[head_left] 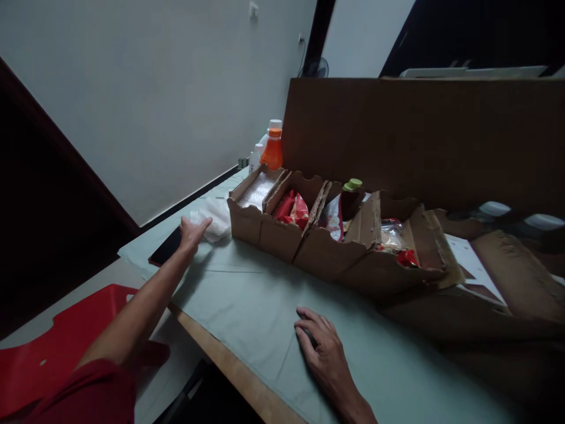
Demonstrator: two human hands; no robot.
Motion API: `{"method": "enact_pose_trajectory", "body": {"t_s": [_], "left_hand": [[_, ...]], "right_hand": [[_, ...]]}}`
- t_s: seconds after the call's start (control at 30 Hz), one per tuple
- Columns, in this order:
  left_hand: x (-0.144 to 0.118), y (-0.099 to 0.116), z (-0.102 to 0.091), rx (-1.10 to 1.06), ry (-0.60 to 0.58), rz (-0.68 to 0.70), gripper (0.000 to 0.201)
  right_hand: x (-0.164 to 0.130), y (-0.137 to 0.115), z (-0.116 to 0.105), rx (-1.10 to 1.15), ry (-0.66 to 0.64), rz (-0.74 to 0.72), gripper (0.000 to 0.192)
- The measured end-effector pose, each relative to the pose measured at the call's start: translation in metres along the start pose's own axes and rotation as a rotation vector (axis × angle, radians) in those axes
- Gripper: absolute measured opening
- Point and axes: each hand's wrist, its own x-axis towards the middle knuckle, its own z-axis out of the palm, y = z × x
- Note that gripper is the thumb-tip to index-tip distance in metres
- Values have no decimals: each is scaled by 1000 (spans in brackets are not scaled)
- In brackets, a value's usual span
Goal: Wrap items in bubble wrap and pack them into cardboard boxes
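Note:
My left hand (192,234) reaches to the far left part of the table, thumb and fingers apart. It is at a crumpled white plastic bag (215,219), its thumb over the near side; whether the fingertips touch it is hard to tell. Just left of that hand lies a dark tablet or phone (166,247). My right hand (321,344) rests on the pale green cloth (265,294) with its fingers loosely bent and the thumb apart. A dark patch shows between thumb and fingers, perhaps shadow.
A row of cardboard bins (282,238) holds red packets (292,207), bubble wrap (258,191) and other packages. Behind stand an orange bottle (272,152) and a tall cardboard panel (419,135). A red plastic chair (83,321) is at the lower left.

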Motion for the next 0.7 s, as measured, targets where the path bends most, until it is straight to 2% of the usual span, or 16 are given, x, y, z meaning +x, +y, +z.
{"method": "enact_pose_trajectory", "body": {"t_s": [0.1,0.17,0.23,0.3,0.4,0.53,0.6,0.7], "left_hand": [[-9,-3,-14,150,51,113,92],[-13,-4,-11,324,-32,272,81],[-16,-4,1,464,-138,376,71],[-15,-4,16,506,-189,392,63],[-11,-1,32,530,-195,391,58],[-12,6,26,537,-204,396,59],[-22,6,15,520,-160,431,63],[-57,-1,0,419,56,600,61]], "right_hand": [[-2,0,2,-7,0,-10,24],[-3,0,2,-18,-2,-20,23],[-2,0,2,-28,-6,-34,23],[-2,-1,1,-31,-12,-42,24],[-2,-5,-1,-38,-28,-30,22],[-5,-14,-5,-22,-41,0,20],[-7,-16,-5,-3,-33,17,19],[-9,-15,-7,16,-22,31,17]]}}
